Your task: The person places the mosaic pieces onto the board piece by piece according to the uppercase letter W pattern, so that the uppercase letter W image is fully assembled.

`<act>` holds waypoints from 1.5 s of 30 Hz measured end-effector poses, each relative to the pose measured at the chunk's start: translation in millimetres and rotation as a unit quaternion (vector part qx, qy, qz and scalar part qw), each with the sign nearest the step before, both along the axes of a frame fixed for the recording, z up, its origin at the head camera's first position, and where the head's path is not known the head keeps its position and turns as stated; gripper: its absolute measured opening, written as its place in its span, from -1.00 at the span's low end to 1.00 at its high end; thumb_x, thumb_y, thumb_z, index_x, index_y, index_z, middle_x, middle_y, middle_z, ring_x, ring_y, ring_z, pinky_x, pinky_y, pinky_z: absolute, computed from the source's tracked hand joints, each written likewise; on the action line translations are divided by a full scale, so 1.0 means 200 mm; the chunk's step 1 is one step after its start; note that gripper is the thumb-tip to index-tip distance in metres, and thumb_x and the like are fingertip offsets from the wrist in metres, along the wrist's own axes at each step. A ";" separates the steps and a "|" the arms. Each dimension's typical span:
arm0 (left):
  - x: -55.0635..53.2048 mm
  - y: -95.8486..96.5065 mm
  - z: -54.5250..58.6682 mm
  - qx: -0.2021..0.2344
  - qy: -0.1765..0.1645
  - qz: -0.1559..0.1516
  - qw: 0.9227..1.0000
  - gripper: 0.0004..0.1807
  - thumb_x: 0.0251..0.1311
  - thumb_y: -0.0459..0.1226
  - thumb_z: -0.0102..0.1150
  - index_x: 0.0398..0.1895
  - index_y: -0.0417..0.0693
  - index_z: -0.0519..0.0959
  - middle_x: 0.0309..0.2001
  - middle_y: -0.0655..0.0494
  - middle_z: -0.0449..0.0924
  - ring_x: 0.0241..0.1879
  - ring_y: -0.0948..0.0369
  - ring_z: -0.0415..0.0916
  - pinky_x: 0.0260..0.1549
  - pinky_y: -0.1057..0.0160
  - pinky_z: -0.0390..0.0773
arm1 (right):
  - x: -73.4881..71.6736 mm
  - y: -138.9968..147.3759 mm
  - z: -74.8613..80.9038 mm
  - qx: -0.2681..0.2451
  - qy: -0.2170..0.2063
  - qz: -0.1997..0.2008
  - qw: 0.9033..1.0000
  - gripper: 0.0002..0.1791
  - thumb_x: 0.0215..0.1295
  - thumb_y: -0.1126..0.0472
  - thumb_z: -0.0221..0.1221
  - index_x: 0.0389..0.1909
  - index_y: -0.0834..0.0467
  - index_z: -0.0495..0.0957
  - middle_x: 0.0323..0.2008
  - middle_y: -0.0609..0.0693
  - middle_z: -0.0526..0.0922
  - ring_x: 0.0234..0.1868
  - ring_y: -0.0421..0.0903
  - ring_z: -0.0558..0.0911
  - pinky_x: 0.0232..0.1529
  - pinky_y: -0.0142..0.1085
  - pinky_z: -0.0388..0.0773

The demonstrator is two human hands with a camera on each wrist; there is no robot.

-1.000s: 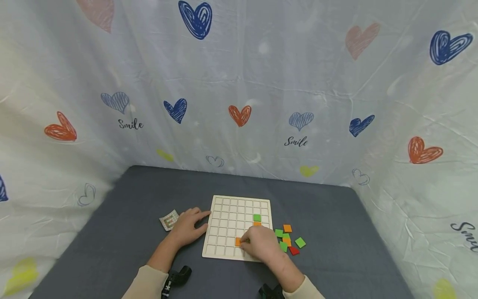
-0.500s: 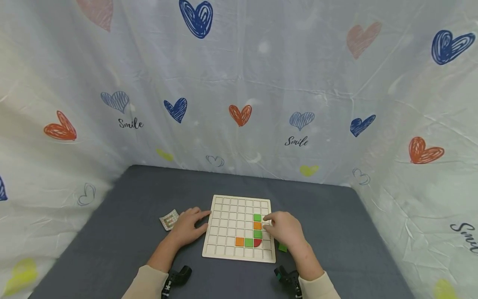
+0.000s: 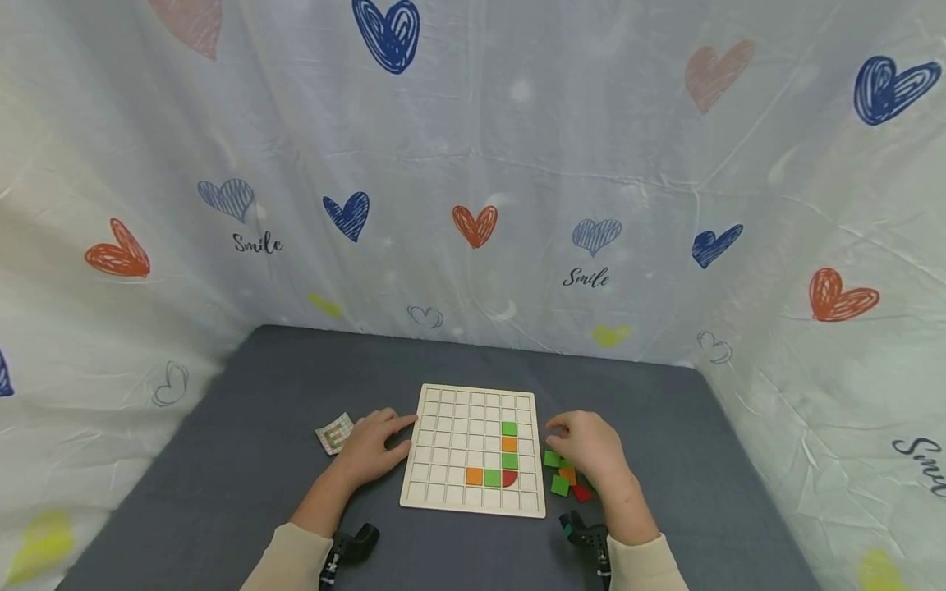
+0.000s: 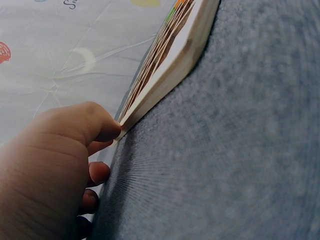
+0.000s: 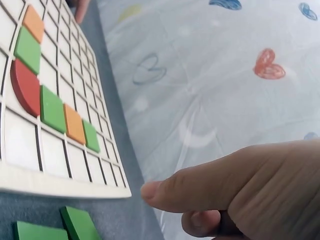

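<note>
A pale gridded board [image 3: 456, 443] is lying flat on a dark grey tabletop [image 3: 628, 394], six coloured tiles [image 3: 509, 444] forming a backward L in its cells, red at the bend. The person's left hand [image 3: 377, 447] is resting relaxed beside it, index finger and thumb stretching to the board's left edge. The right hand [image 3: 589, 447] is hovering unclenched over loose tiles [image 3: 560, 486] past the right edge, thumb apart from bent fingers. A printed card [image 3: 335, 434] is lying behind the left wrist; a heart-patterned curtain [image 3: 532, 164] is hanging beyond.
</note>
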State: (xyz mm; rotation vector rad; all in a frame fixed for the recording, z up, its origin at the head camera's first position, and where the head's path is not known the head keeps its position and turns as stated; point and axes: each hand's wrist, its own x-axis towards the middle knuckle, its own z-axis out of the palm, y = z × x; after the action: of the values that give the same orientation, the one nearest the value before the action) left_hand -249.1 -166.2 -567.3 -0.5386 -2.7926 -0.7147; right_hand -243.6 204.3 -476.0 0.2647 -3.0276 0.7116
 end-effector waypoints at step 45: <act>0.01 0.01 0.02 0.003 -0.004 0.008 1.000 -0.55 0.32 -0.17 0.31 0.28 0.04 0.65 -0.41 0.31 0.27 -0.43 0.27 0.16 -0.28 0.13 0.20 | 0.03 -0.09 0.03 0.056 0.029 0.078 0.995 -0.73 0.18 0.13 0.47 -0.09 0.06 0.80 -0.44 -0.11 0.54 -0.50 -0.18 0.37 -0.50 -0.26 0.28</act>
State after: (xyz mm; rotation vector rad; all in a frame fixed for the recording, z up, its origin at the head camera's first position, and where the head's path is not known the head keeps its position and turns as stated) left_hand -247.6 -163.5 -563.5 -0.5138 -2.7977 -0.7218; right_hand -237.7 186.1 -469.2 0.5196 -3.0198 0.5298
